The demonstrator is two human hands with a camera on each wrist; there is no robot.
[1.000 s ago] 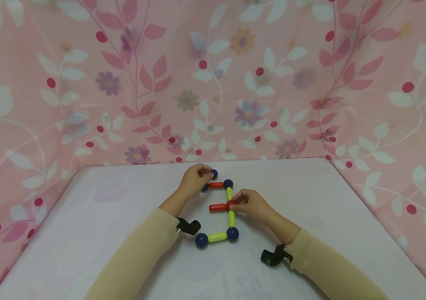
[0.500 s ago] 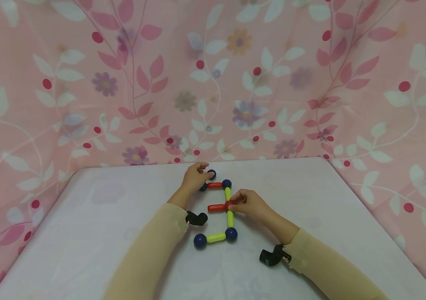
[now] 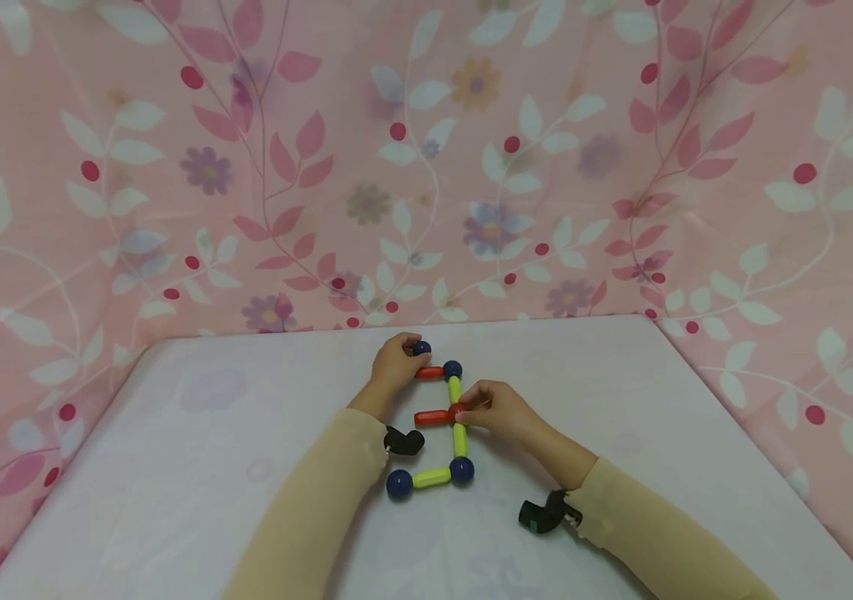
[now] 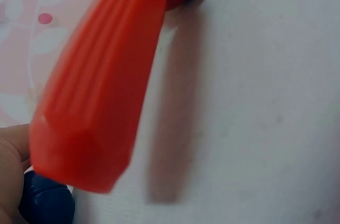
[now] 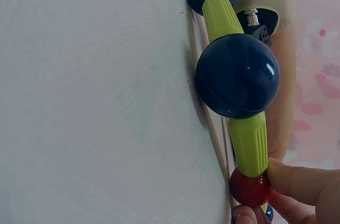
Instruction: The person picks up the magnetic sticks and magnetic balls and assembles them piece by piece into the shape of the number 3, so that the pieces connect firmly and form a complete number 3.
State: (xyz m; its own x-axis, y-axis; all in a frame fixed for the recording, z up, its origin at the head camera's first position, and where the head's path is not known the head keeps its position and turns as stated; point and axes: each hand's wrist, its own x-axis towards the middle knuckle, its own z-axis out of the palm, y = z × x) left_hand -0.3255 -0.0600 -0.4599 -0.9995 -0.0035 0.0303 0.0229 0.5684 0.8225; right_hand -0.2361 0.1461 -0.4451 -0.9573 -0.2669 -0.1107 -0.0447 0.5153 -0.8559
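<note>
Dark blue balls, yellow-green rods and red rods of a magnetic building set form an angular figure. At its far end my left hand [image 3: 394, 367] pinches a dark blue ball [image 3: 422, 348] between thumb and fingers, hiding the figure's far left corner. My right hand [image 3: 504, 410] pinches the red ball [image 5: 249, 187] at the figure's middle, where two yellow-green rods [image 5: 248, 144] meet. A red rod [image 3: 432, 417] points left from that ball; in the left wrist view this red rod [image 4: 101, 86] looms large, its near end free.
Nearest me, a yellow-green rod [image 3: 432, 477] joins two blue balls, the left one [image 3: 399, 484] ending the figure. The white-covered table [image 3: 231, 458] reaches back to a pink floral curtain [image 3: 321, 167]. My left forearm lies left of the figure.
My left hand has shifted slightly right and toward me, its thumb and fingers now around the far blue ball and covering the corner ball. My right hand keeps its hold.
</note>
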